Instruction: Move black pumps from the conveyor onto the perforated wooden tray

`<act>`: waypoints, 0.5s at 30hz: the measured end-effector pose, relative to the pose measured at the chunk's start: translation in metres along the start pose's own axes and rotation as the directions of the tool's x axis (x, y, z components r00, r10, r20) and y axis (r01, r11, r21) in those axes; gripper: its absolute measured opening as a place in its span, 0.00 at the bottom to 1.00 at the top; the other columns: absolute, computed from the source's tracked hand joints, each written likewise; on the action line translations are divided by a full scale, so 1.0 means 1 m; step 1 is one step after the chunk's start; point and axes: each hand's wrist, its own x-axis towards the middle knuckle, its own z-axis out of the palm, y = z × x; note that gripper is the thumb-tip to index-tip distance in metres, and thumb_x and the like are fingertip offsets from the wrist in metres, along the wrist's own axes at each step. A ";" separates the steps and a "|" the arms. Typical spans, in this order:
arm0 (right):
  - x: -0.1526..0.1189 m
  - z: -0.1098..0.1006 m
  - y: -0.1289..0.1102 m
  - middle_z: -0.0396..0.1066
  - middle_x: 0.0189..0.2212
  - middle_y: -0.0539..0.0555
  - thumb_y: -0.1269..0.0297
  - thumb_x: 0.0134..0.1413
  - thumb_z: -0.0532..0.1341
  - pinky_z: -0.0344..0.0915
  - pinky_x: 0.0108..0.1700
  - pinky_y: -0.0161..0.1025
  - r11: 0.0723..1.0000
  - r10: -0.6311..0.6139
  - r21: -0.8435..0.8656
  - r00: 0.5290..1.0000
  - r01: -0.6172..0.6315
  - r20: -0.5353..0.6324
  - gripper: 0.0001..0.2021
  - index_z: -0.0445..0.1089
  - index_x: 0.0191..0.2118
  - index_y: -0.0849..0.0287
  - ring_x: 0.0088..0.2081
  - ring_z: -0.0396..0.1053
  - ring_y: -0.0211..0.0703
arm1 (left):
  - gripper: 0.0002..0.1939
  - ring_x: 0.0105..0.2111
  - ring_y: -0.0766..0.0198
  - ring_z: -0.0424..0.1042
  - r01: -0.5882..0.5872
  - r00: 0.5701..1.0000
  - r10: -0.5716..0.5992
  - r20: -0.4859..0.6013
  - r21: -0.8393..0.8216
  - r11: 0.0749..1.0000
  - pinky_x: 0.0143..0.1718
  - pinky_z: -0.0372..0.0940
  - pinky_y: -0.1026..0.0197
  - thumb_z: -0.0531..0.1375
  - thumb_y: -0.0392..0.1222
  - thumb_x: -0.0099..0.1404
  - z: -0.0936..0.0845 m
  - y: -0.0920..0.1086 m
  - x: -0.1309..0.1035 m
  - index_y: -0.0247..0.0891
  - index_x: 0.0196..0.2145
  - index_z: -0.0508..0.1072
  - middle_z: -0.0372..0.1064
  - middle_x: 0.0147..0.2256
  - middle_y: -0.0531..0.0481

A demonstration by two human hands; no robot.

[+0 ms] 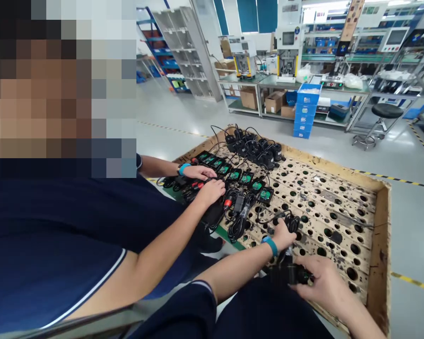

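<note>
My left hand [284, 235], with a teal band at the wrist, has its fingers closed on a coiled black cable [292, 223] above the perforated wooden board. Lower down and nearer my body, my right hand [320, 281] grips a black cylindrical part [292, 274] between thumb and fingers. A clear bit of plastic shows near the cable between the two hands. Farther left, several black housings with green circuit boards [247, 178] lie in a row, joined to cables. Another coiled black cable [237, 229] with a red-ended connector [228, 203] rests near the board's edge.
A co-worker stands at my left, both hands [212, 192] among the cables. Several black round units [254, 149] sit at the far corner. A raised wooden rim [381, 235] borders the board. Beyond stand stacked blue bins [305, 113], a stool [387, 112] and workbenches with machines.
</note>
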 end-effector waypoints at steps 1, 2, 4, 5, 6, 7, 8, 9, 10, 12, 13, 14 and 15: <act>0.003 -0.014 -0.002 0.76 0.32 0.52 0.63 0.47 0.68 0.63 0.37 0.37 0.998 0.005 0.061 0.999 -0.008 0.042 0.12 0.77 0.40 0.56 0.34 0.71 0.44 | 0.30 0.44 0.46 0.77 -0.015 1.000 0.015 0.016 0.014 1.000 0.45 0.70 0.51 0.66 0.35 0.52 -0.012 -0.005 -0.002 0.33 0.52 0.64 0.75 0.42 0.35; 0.007 -0.027 -0.003 0.74 0.30 0.50 0.63 0.47 0.68 0.62 0.36 0.36 0.993 0.009 0.119 0.996 -0.020 0.091 0.09 0.76 0.37 0.56 0.33 0.70 0.42 | 0.32 0.46 0.48 0.77 -0.037 0.999 0.036 0.027 0.025 0.999 0.48 0.70 0.52 0.65 0.34 0.52 -0.026 -0.010 -0.004 0.33 0.55 0.62 0.75 0.45 0.34; 0.023 -0.048 0.002 0.72 0.27 0.47 0.64 0.46 0.68 0.60 0.34 0.34 0.972 0.015 0.229 0.981 -0.059 0.191 0.07 0.75 0.33 0.57 0.31 0.67 0.39 | 0.34 0.50 0.49 0.75 -0.090 0.996 0.088 0.027 0.069 0.994 0.54 0.67 0.53 0.64 0.32 0.55 -0.057 -0.023 -0.005 0.33 0.58 0.60 0.73 0.50 0.34; 0.034 -0.054 0.008 0.71 0.26 0.46 0.64 0.45 0.68 0.59 0.33 0.34 0.958 0.016 0.275 0.971 -0.084 0.239 0.06 0.75 0.32 0.58 0.30 0.66 0.38 | 0.34 0.52 0.50 0.74 -0.105 0.994 0.102 0.027 0.109 0.988 0.56 0.66 0.53 0.63 0.32 0.56 -0.072 -0.030 -0.005 0.33 0.60 0.59 0.72 0.52 0.33; 0.048 -0.058 0.014 0.70 0.25 0.45 0.63 0.45 0.68 0.58 0.32 0.33 0.945 0.014 0.309 0.958 -0.107 0.287 0.07 0.75 0.31 0.58 0.29 0.65 0.37 | 0.35 0.55 0.49 0.72 -0.113 0.994 0.109 0.029 0.153 0.982 0.58 0.64 0.52 0.62 0.32 0.57 -0.086 -0.037 -0.004 0.32 0.62 0.58 0.71 0.54 0.32; 0.064 -0.057 0.022 0.69 0.24 0.45 0.61 0.45 0.68 0.57 0.30 0.33 0.938 0.009 0.326 0.945 -0.122 0.327 0.07 0.75 0.31 0.58 0.28 0.64 0.37 | 0.36 0.57 0.48 0.71 -0.113 0.994 0.110 0.028 0.195 0.974 0.60 0.63 0.52 0.62 0.33 0.59 -0.099 -0.044 -0.002 0.30 0.64 0.57 0.69 0.56 0.30; 0.081 -0.054 0.030 0.68 0.23 0.45 0.59 0.46 0.68 0.56 0.29 0.33 0.938 0.000 0.325 0.936 -0.123 0.353 0.09 0.76 0.31 0.58 0.27 0.63 0.36 | 0.37 0.59 0.48 0.69 -0.102 0.995 0.100 0.022 0.231 0.968 0.61 0.62 0.51 0.61 0.34 0.61 -0.109 -0.050 0.000 0.29 0.65 0.55 0.68 0.58 0.28; 0.099 -0.047 0.037 0.68 0.23 0.45 0.57 0.46 0.68 0.55 0.29 0.33 0.944 -0.011 0.310 0.928 -0.112 0.372 0.10 0.76 0.30 0.59 0.27 0.62 0.36 | 0.38 0.60 0.47 0.68 -0.081 0.997 0.081 0.009 0.256 0.963 0.61 0.61 0.51 0.61 0.35 0.62 -0.118 -0.056 0.002 0.28 0.67 0.53 0.67 0.59 0.27; 0.117 -0.038 0.044 0.67 0.22 0.46 0.55 0.45 0.68 0.54 0.29 0.34 0.954 -0.021 0.282 0.921 -0.098 0.389 0.11 0.77 0.30 0.59 0.27 0.61 0.36 | 0.39 0.60 0.47 0.68 -0.064 0.998 0.068 -0.007 0.271 0.960 0.62 0.61 0.50 0.61 0.36 0.63 -0.125 -0.061 0.004 0.28 0.68 0.52 0.67 0.59 0.27; 0.153 -0.014 0.054 0.65 0.20 0.46 0.52 0.45 0.68 0.52 0.28 0.34 0.978 -0.002 0.190 0.898 -0.091 0.440 0.14 0.76 0.26 0.59 0.25 0.59 0.36 | 0.40 0.61 0.49 0.67 -0.062 0.997 0.074 -0.032 0.278 0.959 0.63 0.60 0.51 0.62 0.36 0.63 -0.134 -0.067 0.009 0.29 0.69 0.52 0.66 0.60 0.29; 0.169 -0.001 0.057 0.63 0.18 0.45 0.50 0.44 0.68 0.51 0.27 0.34 0.985 0.027 0.139 0.885 -0.104 0.465 0.15 0.75 0.23 0.59 0.24 0.57 0.35 | 0.40 0.62 0.50 0.67 -0.082 0.995 0.093 -0.031 0.263 0.961 0.64 0.60 0.52 0.63 0.36 0.63 -0.138 -0.069 0.011 0.31 0.69 0.53 0.66 0.61 0.31; 0.184 0.012 0.059 0.60 0.16 0.45 0.48 0.43 0.68 0.49 0.26 0.35 0.986 0.065 0.105 0.874 -0.131 0.481 0.17 0.73 0.21 0.59 0.23 0.55 0.34 | 0.40 0.62 0.52 0.66 -0.109 0.993 0.117 -0.022 0.234 0.966 0.64 0.59 0.52 0.63 0.35 0.62 -0.141 -0.070 0.014 0.33 0.69 0.55 0.66 0.62 0.33; 0.198 0.025 0.060 0.57 0.15 0.44 0.47 0.42 0.69 0.48 0.25 0.35 0.982 0.104 0.089 0.867 -0.168 0.488 0.19 0.71 0.19 0.59 0.22 0.52 0.34 | 0.40 0.63 0.52 0.65 -0.133 0.991 0.137 -0.003 0.197 0.971 0.65 0.58 0.53 0.64 0.34 0.61 -0.144 -0.071 0.016 0.34 0.69 0.56 0.65 0.63 0.35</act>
